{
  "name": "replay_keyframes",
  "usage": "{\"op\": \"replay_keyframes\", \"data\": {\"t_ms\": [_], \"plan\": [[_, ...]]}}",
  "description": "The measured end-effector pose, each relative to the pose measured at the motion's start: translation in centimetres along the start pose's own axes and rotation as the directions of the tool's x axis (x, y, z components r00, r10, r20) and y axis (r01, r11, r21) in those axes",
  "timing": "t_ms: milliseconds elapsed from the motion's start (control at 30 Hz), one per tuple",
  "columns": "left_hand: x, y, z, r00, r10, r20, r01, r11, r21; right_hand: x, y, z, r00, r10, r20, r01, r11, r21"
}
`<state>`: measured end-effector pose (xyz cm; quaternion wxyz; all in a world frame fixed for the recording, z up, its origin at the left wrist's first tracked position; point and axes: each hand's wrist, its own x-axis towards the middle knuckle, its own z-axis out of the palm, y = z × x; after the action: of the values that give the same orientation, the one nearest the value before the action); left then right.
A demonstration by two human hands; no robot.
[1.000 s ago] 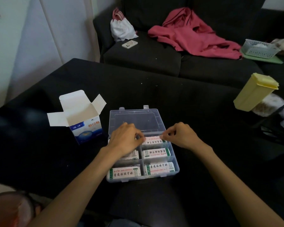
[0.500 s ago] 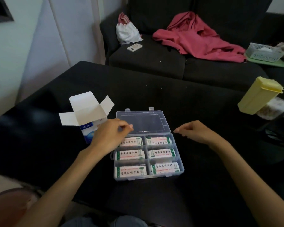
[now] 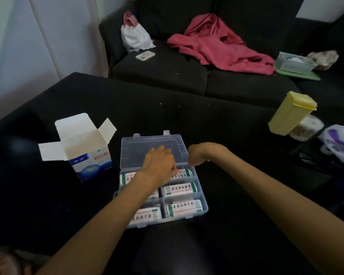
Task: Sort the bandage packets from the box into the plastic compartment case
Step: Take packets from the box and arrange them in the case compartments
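Desk [image 3: 187, 120], dark covered surface: the plastic compartment case [image 3: 204, 210] lies open near its front edge, clear lid [image 3: 147, 144] folded flat away from the person. The box [image 3: 89, 155] stands just left of it, flaps up; its inside is not visible from here.

Change over the last half second: both hands, then apart at either side of the case, have come together over the far row. The left hand [image 3: 160, 165] now lies across the far-left compartment with fingers curled down onto the packet [image 3: 184, 173] in the far-right one; contact looks like a press or pinch, exact grip blurred. The right hand [image 3: 197, 155] hovers at the case's far-right corner, wrist bent, fingers hidden, so I cannot tell its state.

Bandage packets [image 3: 180, 190] show in all six compartments.

Reading: sorting looks nearly complete; this appears to be a final seating of the far-right packet. Closing the lid likely follows.
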<state>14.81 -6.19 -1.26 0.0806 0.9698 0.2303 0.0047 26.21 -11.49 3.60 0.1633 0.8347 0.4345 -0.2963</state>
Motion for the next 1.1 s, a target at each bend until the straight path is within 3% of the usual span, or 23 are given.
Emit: {"op": "replay_keyframes", "data": {"t_ms": [133, 300, 433, 600, 733, 833, 933, 1033, 1100], "plan": [[-0.3, -0.5, -0.2, 1.000, -0.007, 0.021, 0.007, 1.000, 0.002, 0.3, -0.3, 0.0, 0.993, -0.012, 0.114, 0.019, 0.998, -0.062], [-0.6, -1.4, -0.1, 0.995, -0.021, 0.097, 0.029, 0.996, -0.080, 1.3, 1.4, 0.6, 0.995, 0.024, 0.099, -0.039, 0.988, 0.150], [-0.6, -1.6, 0.2, 0.997, -0.018, 0.077, 0.026, 0.994, -0.103, 1.3, 2.1, 0.6, 0.996, 0.036, 0.087, -0.059, 0.957, 0.285], [-0.8, -1.9, 0.3, 0.997, -0.008, 0.073, 0.015, 0.995, -0.095, 0.7, 2.1, 0.4, 0.953, -0.017, 0.304, -0.126, 0.886, 0.447], [-0.9, -2.2, 0.7, 0.997, -0.003, 0.081, 0.014, 0.990, -0.137, 0.8, 2.7, 0.7, 0.947, -0.040, 0.319, -0.124, 0.870, 0.477], [-1.0, -2.4, 0.5, 0.998, -0.004, 0.066, 0.014, 0.988, -0.154, 0.7, 2.8, 1.0, 0.972, 0.000, 0.234, -0.096, 0.912, 0.399], [-1.2, -2.8, 0.0, 0.999, -0.006, 0.034, 0.011, 0.990, -0.141, 1.0, 1.9, 2.1, 0.999, 0.034, -0.029, -0.029, 0.987, 0.157], [-1.4, -3.3, -0.3, 0.999, -0.021, 0.035, 0.026, 0.987, -0.160, 1.0, 1.6, 2.8, 0.963, 0.025, -0.268, -0.028, 1.000, -0.005], [-1.5, -3.4, -0.4, 0.999, -0.016, 0.044, 0.022, 0.989, -0.150, 1.1, 1.8, 2.7, 0.934, -0.023, -0.356, 0.015, 1.000, -0.027]]}}
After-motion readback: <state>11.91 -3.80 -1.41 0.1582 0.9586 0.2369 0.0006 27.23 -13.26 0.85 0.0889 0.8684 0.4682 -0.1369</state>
